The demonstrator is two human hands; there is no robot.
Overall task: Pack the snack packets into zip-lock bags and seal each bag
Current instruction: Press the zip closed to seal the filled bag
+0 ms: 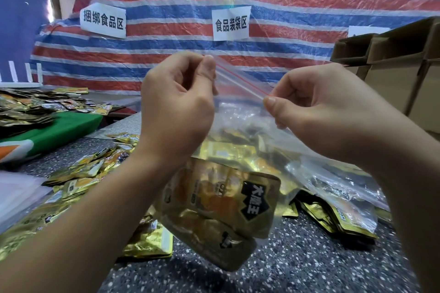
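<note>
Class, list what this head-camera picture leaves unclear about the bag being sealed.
- Whether the zip-lock bag's red-lined zip strip is pressed shut: too fine to see in the head view.
- Strip ends: covered by left hand and right hand pinching them.
- Packet count inside: gold snack packets overlap; left forearm hides part.

Beyond the right hand (316, 100), cardboard boxes (392, 64) hide most of a third white sign (366, 31); its text is unreadable.

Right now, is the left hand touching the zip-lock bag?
Touching. The head view shows the left hand pinching the zip-lock bag at its red-lined top edge.
</note>
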